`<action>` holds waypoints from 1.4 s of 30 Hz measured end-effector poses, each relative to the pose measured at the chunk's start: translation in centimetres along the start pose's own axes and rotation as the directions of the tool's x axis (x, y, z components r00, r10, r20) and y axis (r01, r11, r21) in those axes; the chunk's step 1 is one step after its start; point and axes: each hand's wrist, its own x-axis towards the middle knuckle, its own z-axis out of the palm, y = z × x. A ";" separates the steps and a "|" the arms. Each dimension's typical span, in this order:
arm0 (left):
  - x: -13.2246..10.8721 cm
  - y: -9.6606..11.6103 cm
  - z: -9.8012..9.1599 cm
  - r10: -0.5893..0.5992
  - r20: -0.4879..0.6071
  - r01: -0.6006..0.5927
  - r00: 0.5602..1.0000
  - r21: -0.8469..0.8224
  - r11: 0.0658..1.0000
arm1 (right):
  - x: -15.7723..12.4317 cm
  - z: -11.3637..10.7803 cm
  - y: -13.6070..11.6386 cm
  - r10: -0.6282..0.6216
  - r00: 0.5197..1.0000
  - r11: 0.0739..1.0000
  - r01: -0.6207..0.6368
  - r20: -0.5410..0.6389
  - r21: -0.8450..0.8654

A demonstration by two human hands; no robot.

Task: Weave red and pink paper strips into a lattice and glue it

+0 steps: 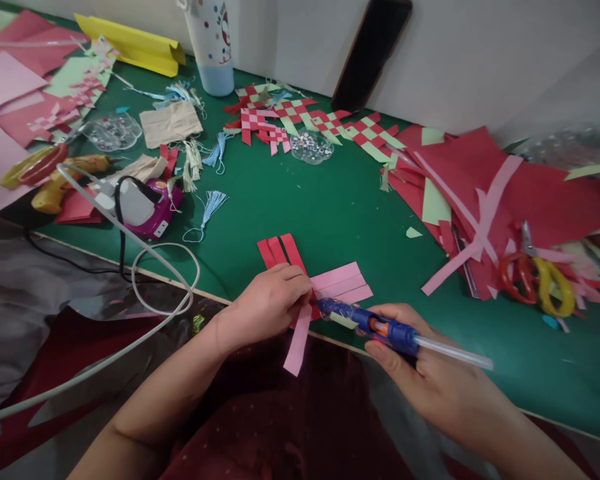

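Observation:
Near the front edge of the green table, my left hand (280, 297) is closed on a woven piece of paper strips. Its red strips (285, 250) point away from me, and its pink strips (344, 281) stick out to the right. One loose pink strip (299, 343) hangs toward me over the table edge. My right hand (420, 360) grips a blue glue gun (400, 335) with a clear glue stick (455, 352) poking out of its back. The nozzle touches or nearly touches the paper beside my left fingertips, which hide the exact spot.
Red paper sheets (500, 193) and scissors (555, 287) lie at right. Finished woven pieces (293, 110), a tray of googly eyes (311, 147) and a phone (373, 53) are at the back. A purple power adapter (160, 210), a white cable (155, 250) and a blue tassel (211, 207) lie left.

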 end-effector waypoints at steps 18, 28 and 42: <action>-0.1 -0.1 -0.1 0.027 0.005 -0.027 1.000 -0.007 1.000 | -0.4 0.6 0.0 0.011 0.998 0.997 -0.015 -0.061 -0.074; -0.1 -0.1 -0.1 0.047 -0.006 -0.047 0.999 0.028 0.998 | -0.3 0.8 0.5 -0.015 0.994 0.993 0.002 -0.109 -0.119; -0.1 0.0 -0.1 0.036 -0.020 -0.036 0.999 -0.001 0.999 | -0.1 0.5 0.0 -0.027 0.996 0.994 0.018 -0.081 -0.110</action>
